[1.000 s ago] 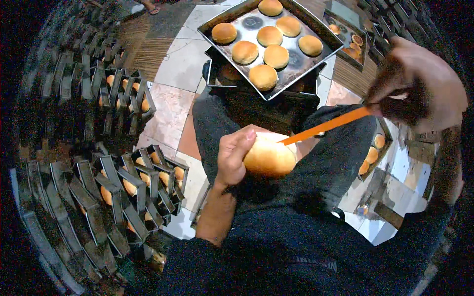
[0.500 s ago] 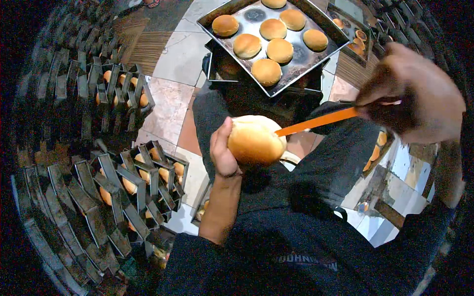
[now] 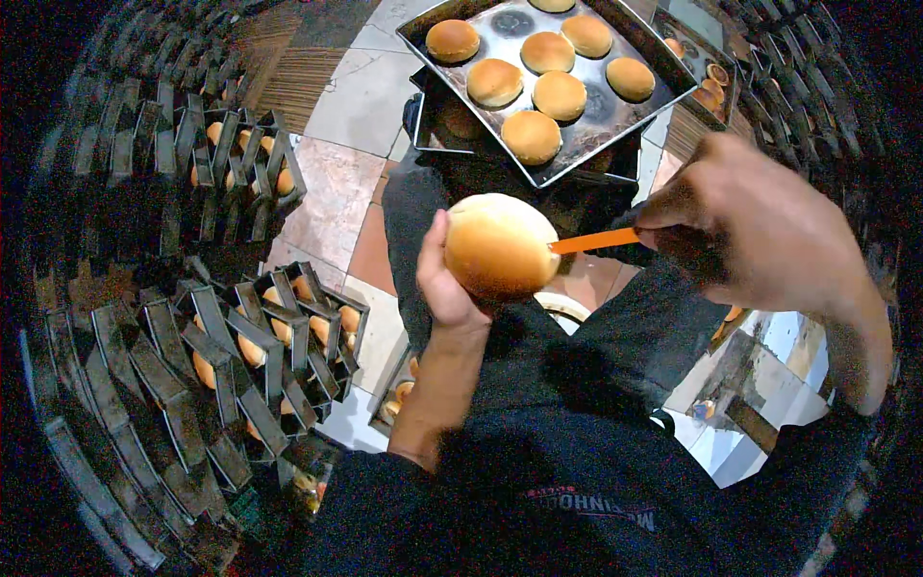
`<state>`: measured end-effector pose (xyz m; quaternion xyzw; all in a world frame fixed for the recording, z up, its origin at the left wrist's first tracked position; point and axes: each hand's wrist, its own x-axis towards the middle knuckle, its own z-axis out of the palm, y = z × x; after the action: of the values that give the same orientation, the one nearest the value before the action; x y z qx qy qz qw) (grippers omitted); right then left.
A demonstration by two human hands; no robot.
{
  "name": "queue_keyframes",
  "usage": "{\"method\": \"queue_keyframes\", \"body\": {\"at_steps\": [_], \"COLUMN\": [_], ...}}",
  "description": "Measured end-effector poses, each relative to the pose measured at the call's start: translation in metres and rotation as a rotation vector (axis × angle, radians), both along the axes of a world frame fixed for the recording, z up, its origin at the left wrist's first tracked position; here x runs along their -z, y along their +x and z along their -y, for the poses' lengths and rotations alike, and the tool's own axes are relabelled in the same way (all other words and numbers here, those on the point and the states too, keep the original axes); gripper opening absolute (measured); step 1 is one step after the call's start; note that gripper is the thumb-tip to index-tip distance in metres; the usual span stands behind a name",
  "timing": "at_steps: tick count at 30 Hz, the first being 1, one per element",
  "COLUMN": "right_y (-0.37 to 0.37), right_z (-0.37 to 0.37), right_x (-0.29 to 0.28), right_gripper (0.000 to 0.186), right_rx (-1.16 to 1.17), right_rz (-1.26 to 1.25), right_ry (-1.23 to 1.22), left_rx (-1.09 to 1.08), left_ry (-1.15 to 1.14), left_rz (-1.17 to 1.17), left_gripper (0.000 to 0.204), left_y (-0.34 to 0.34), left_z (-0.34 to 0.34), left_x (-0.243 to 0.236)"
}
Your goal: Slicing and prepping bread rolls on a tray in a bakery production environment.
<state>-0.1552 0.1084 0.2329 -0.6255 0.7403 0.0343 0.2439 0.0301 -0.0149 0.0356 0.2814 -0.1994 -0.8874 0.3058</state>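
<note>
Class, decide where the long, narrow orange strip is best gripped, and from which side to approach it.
The long, narrow orange strip is probably best pinched at its right end, coming from the right. Its left tip meets the side of the round golden bun in the left hand, so the right end is clear of the bread. Its slim shape suits thumb and fingers; the right hand covers that end.

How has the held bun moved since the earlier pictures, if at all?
Yes: judged against the metal tray, the held bun has moved up and left.
</note>
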Motion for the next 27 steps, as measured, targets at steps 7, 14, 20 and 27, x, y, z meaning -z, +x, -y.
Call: {"method": "queue_keyframes", "body": {"at_steps": [7,14,20,27], "right_y": [0.007,0.004,-0.004,0.009], "right_z": [-0.002,-0.015,-0.012,0.005], "right_x": [0.021,0.032,0.05,0.079], "right_gripper": [0.032,0.03,0.03,0.031], "right_rx": [-0.047,0.065,0.006,0.034], "right_rz": [0.033,0.134,0.193,0.26], "right_ry": [-0.243,-0.188,-0.163,-0.19], "left_rx": [-0.132,-0.192,-0.249,-0.27], "left_ry": [0.051,0.069,0.179,0.27], "left_rz": [0.063,0.009,0.111,0.12], "left_gripper": [0.044,0.039,0.04,0.042], "left_y": [0.001,-0.001,-0.006,-0.014], "left_z": [0.005,0.017,0.027,0.037], "left_x": [0.015,0.016,0.014,0.015]}}
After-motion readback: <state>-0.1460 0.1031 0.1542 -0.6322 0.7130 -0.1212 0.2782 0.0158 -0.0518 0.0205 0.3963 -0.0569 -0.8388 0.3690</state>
